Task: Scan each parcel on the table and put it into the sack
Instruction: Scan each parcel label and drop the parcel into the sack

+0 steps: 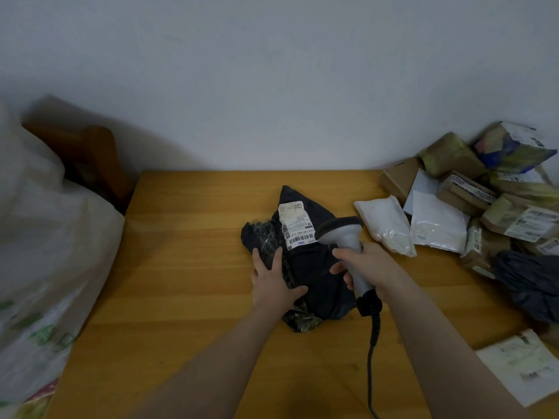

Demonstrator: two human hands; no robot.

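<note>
With the sack [45, 267] at 9 o'clock, the straight fingers of the left hand [273, 282] are pressed onto the black parcel [302, 263] at table centre. Its creased label [296, 228] may be misread if slack is allowed. The scanner [344, 237] is gripped by the right hand [366, 267]. The sack's contents are hidden

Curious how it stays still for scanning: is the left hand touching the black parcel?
Touching. The head view shows the left hand lying flat on the black parcel, fingers resting on its wrapping.
</note>
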